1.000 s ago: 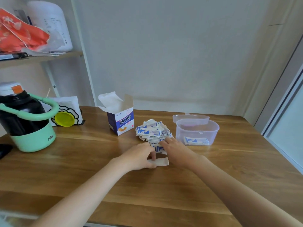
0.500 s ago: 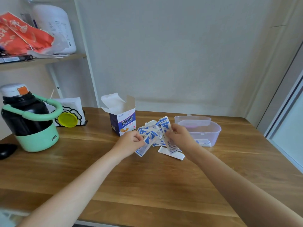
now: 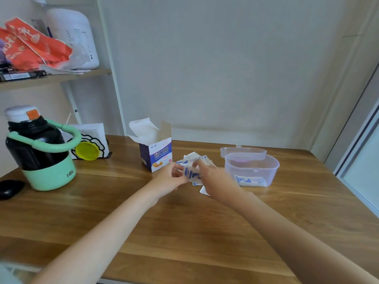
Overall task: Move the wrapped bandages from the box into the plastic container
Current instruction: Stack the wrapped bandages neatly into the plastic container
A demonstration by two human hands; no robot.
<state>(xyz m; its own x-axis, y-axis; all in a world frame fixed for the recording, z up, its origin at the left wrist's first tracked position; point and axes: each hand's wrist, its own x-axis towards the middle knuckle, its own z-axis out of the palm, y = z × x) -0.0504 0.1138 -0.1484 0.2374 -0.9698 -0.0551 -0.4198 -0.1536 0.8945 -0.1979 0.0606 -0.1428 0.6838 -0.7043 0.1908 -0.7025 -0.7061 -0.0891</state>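
A small blue and white bandage box [image 3: 156,153] stands open on the wooden table. Just right of it lies a pile of blue and white wrapped bandages [image 3: 193,159]. My left hand [image 3: 169,180] and my right hand [image 3: 215,179] meet over the pile's near side, both gripping a blurred bunch of wrapped bandages between them. One white wrapper [image 3: 204,190] peeks out under my right wrist. The clear plastic container [image 3: 252,165] sits to the right with a few wrapped bandages [image 3: 250,180] lying flat inside.
The container's clear lid [image 3: 242,151] lies behind it. A black and mint green jug [image 3: 40,152] stands at the left, with a black mouse [image 3: 10,188] beside it and a yellow cap [image 3: 87,150] by a white card. A shelf holds bags at upper left.
The hands rose from the table with bandages, held them apart half a second ago, and have now come together over the pile. The camera tilted slightly.
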